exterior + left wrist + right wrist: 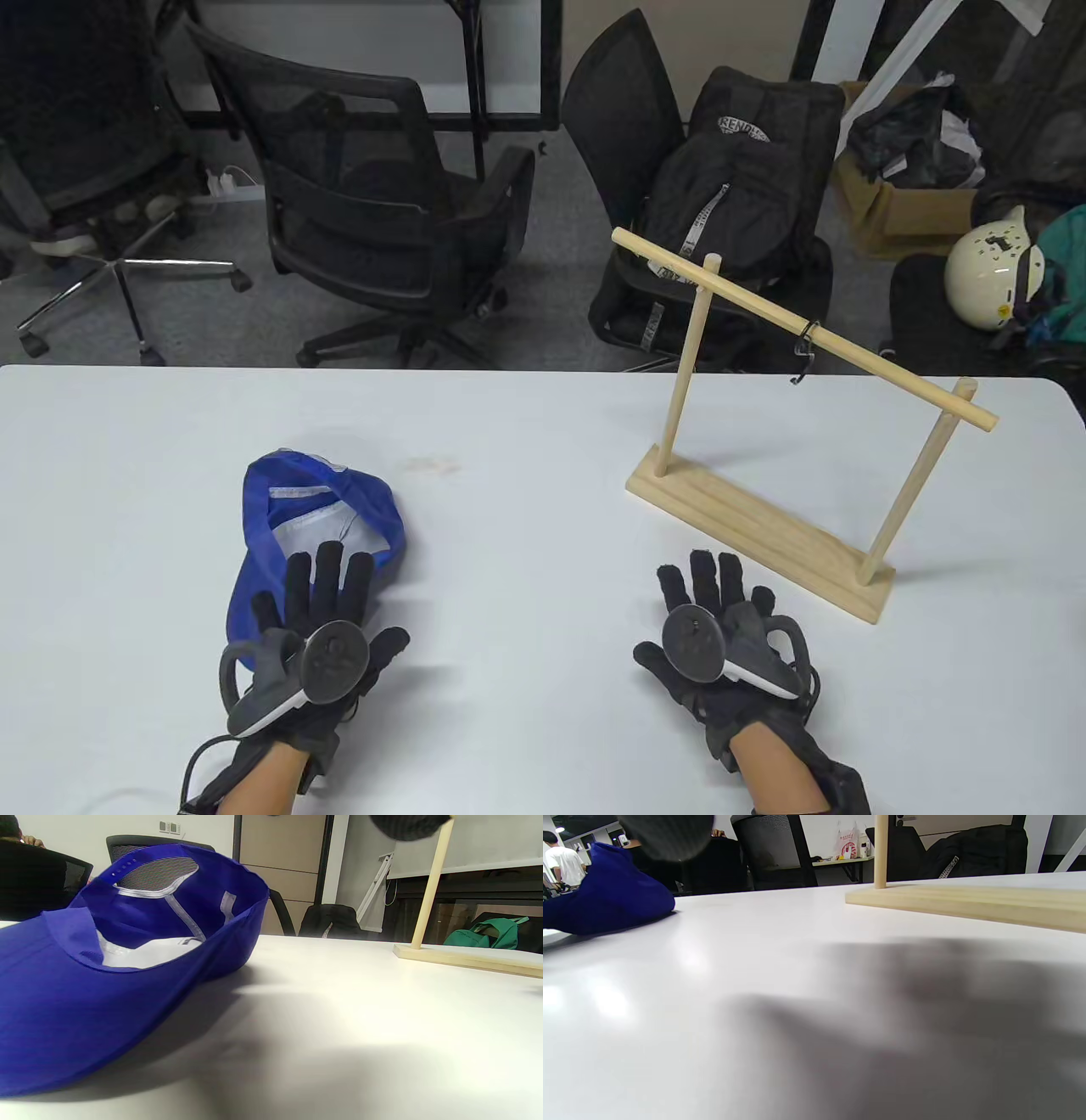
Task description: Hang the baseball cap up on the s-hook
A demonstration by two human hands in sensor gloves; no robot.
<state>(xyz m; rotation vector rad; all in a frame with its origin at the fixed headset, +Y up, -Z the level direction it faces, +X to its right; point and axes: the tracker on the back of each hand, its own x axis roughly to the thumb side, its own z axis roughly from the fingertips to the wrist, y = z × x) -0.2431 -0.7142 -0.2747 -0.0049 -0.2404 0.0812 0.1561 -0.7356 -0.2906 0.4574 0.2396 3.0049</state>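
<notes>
A blue baseball cap [318,518] lies upside down on the white table [526,441], its white lining up; it also shows in the left wrist view [106,963] and the right wrist view [606,899]. My left hand [327,594] is spread flat over the cap's near part, fingers straight, gripping nothing. A black S-hook [804,350] hangs on the sloping crossbar of a wooden rack [764,518] at the right. My right hand [713,594] lies open and empty just in front of the rack's base [967,902].
The rack's two uprights and long crossbar [806,327] stand over the table's right half. Office chairs [382,212], a black backpack [738,204] and a white helmet [993,267] are beyond the far edge.
</notes>
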